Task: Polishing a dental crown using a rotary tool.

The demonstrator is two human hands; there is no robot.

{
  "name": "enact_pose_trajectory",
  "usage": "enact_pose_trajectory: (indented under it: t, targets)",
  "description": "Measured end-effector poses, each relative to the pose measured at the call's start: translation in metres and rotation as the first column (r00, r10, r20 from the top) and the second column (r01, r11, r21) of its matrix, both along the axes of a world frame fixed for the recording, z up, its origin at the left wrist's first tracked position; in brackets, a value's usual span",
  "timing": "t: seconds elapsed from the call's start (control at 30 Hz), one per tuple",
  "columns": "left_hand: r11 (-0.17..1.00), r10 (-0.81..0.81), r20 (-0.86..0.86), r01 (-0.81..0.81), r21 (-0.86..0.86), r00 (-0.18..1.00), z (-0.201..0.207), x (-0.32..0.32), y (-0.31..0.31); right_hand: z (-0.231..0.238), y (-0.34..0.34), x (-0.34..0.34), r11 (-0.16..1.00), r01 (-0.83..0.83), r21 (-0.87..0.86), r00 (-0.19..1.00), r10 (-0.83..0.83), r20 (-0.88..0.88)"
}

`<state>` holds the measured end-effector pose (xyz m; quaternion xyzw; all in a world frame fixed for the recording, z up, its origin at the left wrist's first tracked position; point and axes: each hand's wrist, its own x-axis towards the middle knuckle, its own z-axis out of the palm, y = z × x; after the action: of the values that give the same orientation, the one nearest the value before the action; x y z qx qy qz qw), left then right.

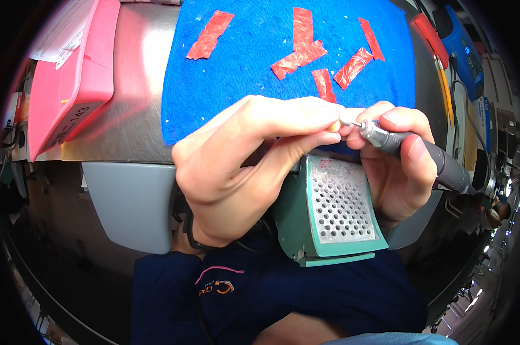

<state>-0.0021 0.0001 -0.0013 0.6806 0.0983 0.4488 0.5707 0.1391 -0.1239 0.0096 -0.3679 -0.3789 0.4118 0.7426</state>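
At the upper left of the frame a pink plastic tray (pixel 76 75) lies on the steel bench (pixel 130 109), and next to it the blue towel (pixel 242 80) carries several strips of red tape (pixel 299 49).

In the middle, my left hand (pixel 242 167) comes up from the lower edge with the wrist bent, so that the back of the hand faces the camera. Its thumb and forefinger are closed narrowly on a small pale workpiece (pixel 343 117), just above the green perforated dust box (pixel 337 210). The piece is mostly hidden by my fingertips, so I cannot tell well what it is; maybe a small dental part.

To the right, my right hand (pixel 398 167) holds the grey rotary handpiece (pixel 412 146) like a pen, fingers wrapped tight around its body, thumb on top. Its thin bur (pixel 357 124) points to the left and touches the workpiece, or is just beside it.

I judge that the grinding step is in hand now: the tool is at the surface of the piece. The next move calls for a light, steady pressure and a slow turning of the piece between my left fingers, both hands braced together so the bur does not slip to my fingertips.
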Motion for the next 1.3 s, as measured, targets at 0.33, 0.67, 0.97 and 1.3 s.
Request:
enact_pose_trajectory:
  t: [0.33,0.67,0.97,1.3]
  targets:
    - [1.000,-0.001,-0.015,0.002,0.020,1.000,0.0010,-0.0001,0.0008,-0.0008,0.0001,0.0000,1.000,0.003,0.014,1.000,-0.003,-0.017]
    - [0.999,0.010,0.002,-0.010,0.031,1.000,-0.0015,0.0007,0.0008,-0.0022,-0.0011,0.0030,0.999,-0.027,0.021,0.999,0.027,-0.045]
    - [1.000,0.020,0.020,-0.020,0.022,1.000,-0.0007,0.0013,-0.0002,-0.0044,-0.0016,0.0039,0.999,-0.028,0.027,1.000,0.028,-0.003]
    - [0.999,0.011,0.021,-0.012,0.040,1.000,-0.0026,0.0003,0.0016,-0.0046,0.0003,0.0057,0.996,-0.075,0.040,0.997,0.075,0.000]
